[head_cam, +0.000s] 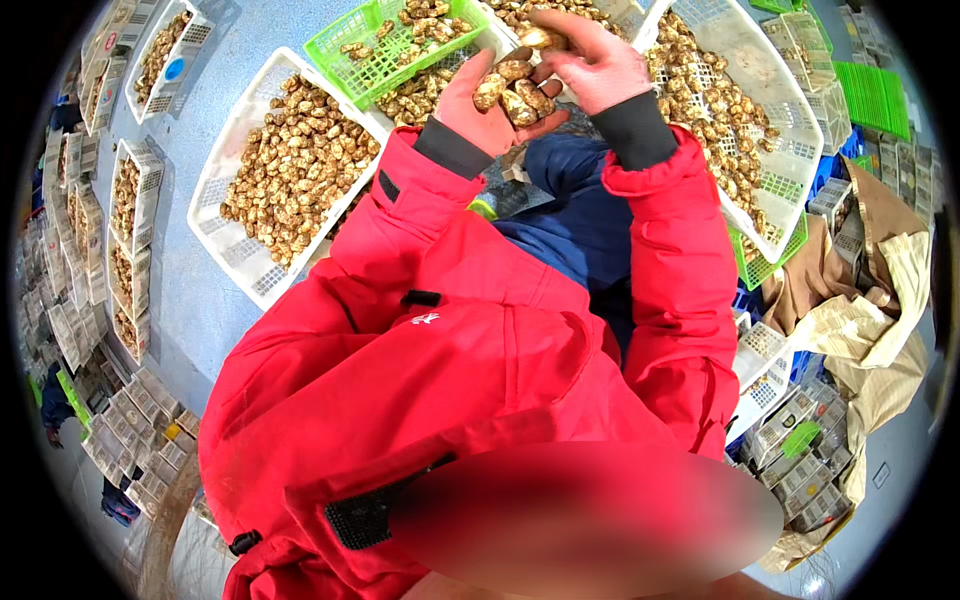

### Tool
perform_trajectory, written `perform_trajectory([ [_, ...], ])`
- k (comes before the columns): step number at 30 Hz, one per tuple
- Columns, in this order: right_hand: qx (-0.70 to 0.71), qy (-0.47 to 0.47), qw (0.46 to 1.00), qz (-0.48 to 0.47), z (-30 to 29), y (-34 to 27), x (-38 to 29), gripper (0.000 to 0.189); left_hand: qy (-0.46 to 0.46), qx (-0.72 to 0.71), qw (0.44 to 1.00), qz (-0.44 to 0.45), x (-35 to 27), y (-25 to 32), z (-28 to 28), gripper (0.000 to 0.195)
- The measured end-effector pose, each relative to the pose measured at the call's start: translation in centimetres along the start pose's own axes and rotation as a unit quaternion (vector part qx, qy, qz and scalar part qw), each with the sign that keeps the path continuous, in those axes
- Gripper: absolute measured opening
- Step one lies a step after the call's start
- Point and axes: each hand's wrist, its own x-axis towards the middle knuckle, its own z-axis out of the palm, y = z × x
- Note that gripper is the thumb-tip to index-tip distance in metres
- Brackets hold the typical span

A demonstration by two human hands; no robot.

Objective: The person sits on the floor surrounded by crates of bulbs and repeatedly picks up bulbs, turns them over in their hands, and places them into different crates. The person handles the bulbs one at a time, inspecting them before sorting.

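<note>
My left hand (466,105) is turned palm up and cups several brown-and-white mottled sea snails (517,94), which look like babylon snails. My right hand (607,69) grips another snail (541,39) between thumb and fingers, just above the cupped ones. Left of my hands, a large white plastic crate (259,281) holds a thick layer of snails. A light-green mesh basket (375,64) with fewer snails rests over the edge of a white crate. On the right stands another white crate (799,135) with snails spread along its near side.
Long rows of white crates (135,202) with snails stand on the blue floor (202,300) at the left. Stacked crates (795,450) and draped brown cloth (862,247) fill the right side. A bright green stack (870,97) stands farther back. Another person (56,405) is partly visible far left.
</note>
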Motion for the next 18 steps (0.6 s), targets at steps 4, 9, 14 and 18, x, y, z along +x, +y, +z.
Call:
perform_trajectory([
  [4,0.398,0.065,0.909,0.102,-1.8,2.3,-1.5,0.044,0.037,-0.024,0.998,0.037,-0.3,0.0,-0.1,0.040],
  [9,0.540,0.044,0.822,0.173,-1.3,5.0,-3.1,0.046,0.041,-0.010,0.997,0.072,-0.5,-0.2,0.6,0.041],
  [14,0.584,0.063,0.784,0.201,-0.7,3.7,-3.3,0.040,0.030,-0.026,0.996,0.075,-0.5,0.0,0.6,0.040],
  [18,0.579,0.051,0.786,0.210,-0.8,3.4,-3.5,0.036,0.038,-0.023,0.996,0.075,-0.4,0.1,0.1,0.039],
])
